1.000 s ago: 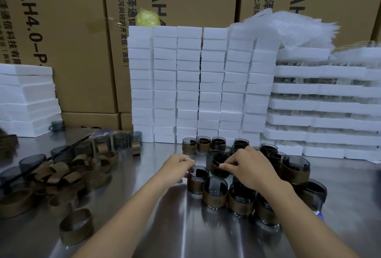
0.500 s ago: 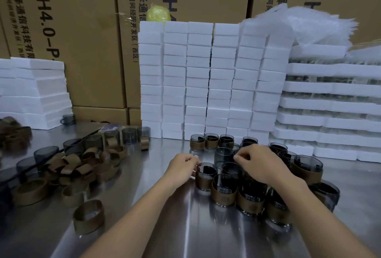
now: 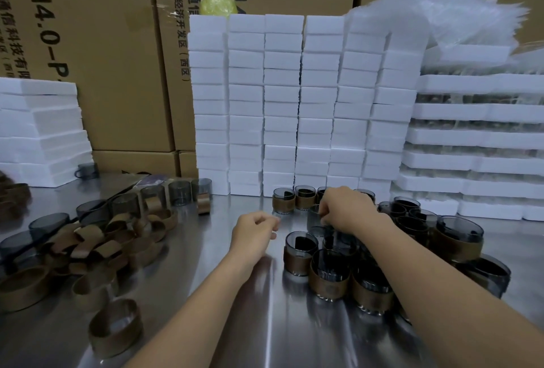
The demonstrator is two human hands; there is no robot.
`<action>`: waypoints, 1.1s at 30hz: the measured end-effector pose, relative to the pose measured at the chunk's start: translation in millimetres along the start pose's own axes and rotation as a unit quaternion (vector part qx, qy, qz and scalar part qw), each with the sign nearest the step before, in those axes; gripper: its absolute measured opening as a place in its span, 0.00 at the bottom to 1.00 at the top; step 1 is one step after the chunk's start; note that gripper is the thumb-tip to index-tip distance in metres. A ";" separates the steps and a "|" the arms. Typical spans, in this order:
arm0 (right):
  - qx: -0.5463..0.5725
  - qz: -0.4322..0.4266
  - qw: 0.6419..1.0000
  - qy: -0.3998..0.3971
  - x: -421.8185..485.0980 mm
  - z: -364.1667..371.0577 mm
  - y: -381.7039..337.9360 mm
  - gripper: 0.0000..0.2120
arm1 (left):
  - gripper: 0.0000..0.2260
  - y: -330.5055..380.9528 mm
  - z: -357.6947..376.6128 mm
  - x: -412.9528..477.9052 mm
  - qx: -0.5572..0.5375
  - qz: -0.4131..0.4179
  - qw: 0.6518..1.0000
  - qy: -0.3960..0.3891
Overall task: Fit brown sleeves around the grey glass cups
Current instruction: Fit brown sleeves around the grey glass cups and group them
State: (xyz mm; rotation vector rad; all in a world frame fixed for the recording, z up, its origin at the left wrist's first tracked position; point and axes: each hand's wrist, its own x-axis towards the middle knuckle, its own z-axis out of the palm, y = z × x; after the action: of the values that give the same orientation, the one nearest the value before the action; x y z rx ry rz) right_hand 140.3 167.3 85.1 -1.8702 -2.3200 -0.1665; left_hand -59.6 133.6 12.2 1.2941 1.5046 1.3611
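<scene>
Several grey glass cups wearing brown sleeves (image 3: 297, 260) crowd the steel table (image 3: 244, 323) at centre right. My right hand (image 3: 346, 211) reaches over this cluster, its fingers curled over the rim of a grey glass cup (image 3: 313, 220) that shows no sleeve. My left hand (image 3: 254, 232) hovers just left of the cluster with its fingers curled in, and nothing shows in it. Loose brown sleeves (image 3: 112, 245) lie heaped on the left, with one sleeve (image 3: 116, 328) standing alone near the front. Bare grey cups (image 3: 179, 192) line up behind the heap.
A wall of white foam blocks (image 3: 282, 102) stands behind the cups. Stacked foam trays (image 3: 471, 138) fill the right, and more foam (image 3: 41, 132) sits at far left. Brown cartons (image 3: 117, 43) close off the back.
My left hand has let go of the front sleeved cup and drawn back to the left. My right hand has moved farther back over the cluster onto a bare cup.
</scene>
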 end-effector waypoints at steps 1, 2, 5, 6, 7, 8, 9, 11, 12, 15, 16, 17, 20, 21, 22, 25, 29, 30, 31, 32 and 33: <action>0.010 -0.006 1.000 0.020 -4.2 -4.8 -1.4 0.05 | 0.03 6.5 -1.7 -1.0 0.012 0.026 1.000 0.011; 0.020 -0.014 0.999 0.042 -10.5 -12.2 -3.5 0.07 | 0.06 14.9 -3.7 -2.7 0.038 0.063 0.997 0.017; 0.025 -0.059 0.990 0.126 -37.6 -43.6 -12.5 0.08 | 0.29 46.4 -7.8 -11.1 0.122 0.181 0.976 -0.014; 0.017 -0.076 0.985 0.154 -48.1 -54.0 -15.3 0.08 | 0.33 58.8 -8.3 -16.4 0.128 0.214 0.968 -0.023; 0.007 -0.091 0.979 0.182 -58.9 -63.4 -17.5 0.08 | 0.34 70.4 -8.5 -22.1 0.124 0.244 0.962 -0.024; -0.002 -0.103 0.972 0.210 -69.0 -71.9 -18.6 0.09 | 0.34 80.5 -8.5 -27.4 0.115 0.272 0.955 -0.017; -0.001 -0.113 0.965 0.238 -78.7 -79.9 -18.7 0.09 | 0.32 90.2 -9.1 -33.2 0.109 0.298 0.948 -0.003; 0.038 -0.132 0.947 0.292 -95.1 -93.0 -16.9 0.09 | 0.30 106.8 -12.0 -42.9 0.094 0.349 0.932 0.035; 0.076 -0.140 0.936 0.312 -101.7 -98.0 -15.3 0.11 | 0.30 113.7 -13.6 -47.0 0.085 0.376 0.921 0.054; 0.207 -0.142 0.914 0.319 -113.6 -110.3 -11.0 0.29 | 0.28 129.3 -15.8 -58.0 0.078 0.449 0.884 0.105; 0.224 -0.136 0.913 0.312 -116.1 -113.2 -9.6 0.33 | 0.28 132.3 -14.8 -60.2 0.081 0.466 0.873 0.116; 0.226 -0.131 0.915 0.308 -117.6 -115.0 -8.2 0.33 | 0.27 134.5 -13.7 -61.6 0.085 0.478 0.865 0.124; 0.219 -0.132 0.916 0.310 -119.4 -117.3 -3.8 0.27 | 0.27 136.7 -10.4 -65.5 0.097 0.502 0.848 0.139; 0.222 -0.133 0.915 0.310 -119.0 -117.3 -2.2 0.26 | 0.28 136.8 -9.1 -66.5 0.097 0.504 0.847 0.137; 0.225 -0.137 0.914 0.310 -118.7 -117.3 -0.5 0.26 | 0.28 137.2 -8.1 -67.7 0.090 0.500 0.851 0.130; 0.274 -0.158 0.901 0.296 -119.3 -119.2 5.4 0.30 | 0.25 143.5 -7.9 -69.1 -0.025 0.413 0.910 0.032; 0.390 -0.204 0.864 0.245 -126.2 -123.6 4.2 0.37 | 0.25 154.7 -4.4 -80.6 -0.354 0.062 0.895 -0.264; 0.392 -0.206 0.861 0.249 -126.4 -123.6 2.0 0.38 | 0.30 154.6 -2.5 -83.1 -0.409 -0.006 0.862 -0.300; 0.388 -0.204 0.861 0.256 -126.0 -123.2 -0.4 0.38 | 0.33 153.7 0.1 -84.2 -0.437 -0.040 0.839 -0.321; 0.386 -0.199 0.862 0.264 -125.6 -123.3 -2.6 0.38 | 0.34 152.8 2.3 -85.5 -0.449 -0.053 0.830 -0.328; 0.387 -0.194 0.860 0.269 -125.2 -123.2 -4.2 0.39 | 0.34 152.5 4.2 -86.2 -0.455 -0.058 0.826 -0.328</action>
State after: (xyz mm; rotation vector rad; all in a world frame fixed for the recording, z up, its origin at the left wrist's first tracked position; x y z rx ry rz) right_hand 168.5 23.6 182.1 -0.8239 -1.9005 0.1648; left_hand -3.7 42.1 150.8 0.8537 0.3352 1.1284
